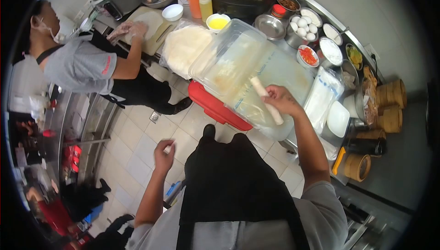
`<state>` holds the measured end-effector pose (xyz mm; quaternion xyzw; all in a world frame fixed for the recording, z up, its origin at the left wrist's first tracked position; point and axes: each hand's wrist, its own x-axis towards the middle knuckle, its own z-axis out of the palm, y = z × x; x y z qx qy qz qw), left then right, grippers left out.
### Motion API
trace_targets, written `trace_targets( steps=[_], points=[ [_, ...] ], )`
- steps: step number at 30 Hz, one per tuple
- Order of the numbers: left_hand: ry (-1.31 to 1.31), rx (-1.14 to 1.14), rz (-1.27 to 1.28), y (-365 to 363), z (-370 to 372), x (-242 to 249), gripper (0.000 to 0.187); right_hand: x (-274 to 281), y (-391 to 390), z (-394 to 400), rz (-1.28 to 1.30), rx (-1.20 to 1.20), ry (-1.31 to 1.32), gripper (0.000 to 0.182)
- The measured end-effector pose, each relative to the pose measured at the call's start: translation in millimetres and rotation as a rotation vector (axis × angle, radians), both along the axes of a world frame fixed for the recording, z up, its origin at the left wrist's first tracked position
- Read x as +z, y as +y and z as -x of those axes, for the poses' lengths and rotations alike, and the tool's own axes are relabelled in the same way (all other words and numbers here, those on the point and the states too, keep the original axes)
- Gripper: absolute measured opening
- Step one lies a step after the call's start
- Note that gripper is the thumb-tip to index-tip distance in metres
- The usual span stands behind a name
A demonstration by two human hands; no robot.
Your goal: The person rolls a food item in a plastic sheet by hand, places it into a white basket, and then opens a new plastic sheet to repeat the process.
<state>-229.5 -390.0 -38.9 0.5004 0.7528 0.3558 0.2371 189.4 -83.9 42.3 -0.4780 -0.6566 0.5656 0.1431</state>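
Observation:
My right hand [280, 99] is wrapped round the middle of a pale, rod-shaped rolling pin [258, 86], which lies slantwise over a work surface [286, 73] covered in clear plastic. Both of the pin's ends stick out past my fingers. My left hand [164, 154] hangs low over the tiled floor, away from the counter, with its fingers curled together. Something small and pale may be between the fingertips; I cannot make it out. Beyond the pin stands a clear plastic tub [228, 56]. A stack of flat, round dough sheets [187, 50] lies left of the tub.
Along the wall are a bowl of eggs [302, 27], a bowl of red strips [308, 56], a white plastic bag [324, 94] and bamboo steamers [391, 95]. A red lid [215, 108] juts over the front edge. A co-worker [78, 66] handles a dough sheet at a cutting board [153, 43].

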Motion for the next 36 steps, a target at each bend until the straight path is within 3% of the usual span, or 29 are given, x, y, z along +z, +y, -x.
trace_targets(
  steps=[1,3,5,7,9,13,20,23,25,28,36],
  points=[
    [-0.019,-0.119,-0.055,40,-14,14,0.012,3,-5,2,0.000,-0.025,0.008,0.031],
    [-0.062,-0.394,-0.285,114,-52,48,0.016,11,-22,8,-0.128,0.096,-0.225,0.037],
    [-0.072,-0.628,-0.434,167,-92,84,0.021,4,-31,10,-0.093,0.071,-0.229,0.039],
    [-0.037,-0.746,-0.463,201,-119,92,0.022,-2,-36,14,-0.321,0.173,-0.323,0.034],
    [-0.098,-0.858,-0.387,226,-139,90,0.023,-10,-40,16,-0.362,0.166,-0.346,0.033],
    [-0.110,-0.952,-0.346,248,-160,61,0.027,-25,-51,18,-0.446,0.137,-0.429,0.029],
    [0.125,-1.064,-0.213,260,-177,41,0.035,-13,-54,22,-0.344,0.102,-0.500,0.028],
    [0.225,-1.096,-0.197,263,-178,37,0.037,-13,-59,17,-0.297,0.126,-0.576,0.035],
    [0.264,-1.105,-0.205,265,-177,35,0.038,-15,-72,7,-0.425,-0.082,-0.458,0.046],
    [0.292,-1.128,-0.173,267,-174,36,0.038,-19,-95,-21,-0.607,-0.191,-0.420,0.052],
    [0.296,-1.176,-0.137,270,-172,45,0.038,-18,-140,-46,-0.499,-0.260,-0.463,0.044]
  ],
)
